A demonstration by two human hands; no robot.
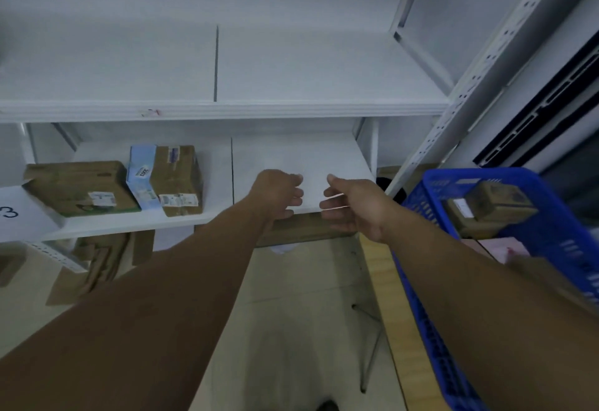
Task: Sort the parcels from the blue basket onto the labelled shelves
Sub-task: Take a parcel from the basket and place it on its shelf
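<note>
The blue basket [551,216] stands at the right with brown parcels [496,203] inside it. My left hand [278,193] and my right hand [353,206] hover side by side over the front edge of the middle shelf [291,158], a small gap between them. Both hold nothing; the left fingers are loosely curled and the right fingers are nearly straight. On the left part of that shelf lie a flat brown parcel [81,187] and a blue-and-brown parcel [165,180], each with a white label.
A paper label marked 3 [9,213] hangs at the shelf's left front. The upper shelf [227,67] holds nothing. Cardboard boxes [103,261] sit below, one brown box [301,229] under my hands. A wooden table [398,313] carries the basket. A perforated upright [479,64] stands on the right.
</note>
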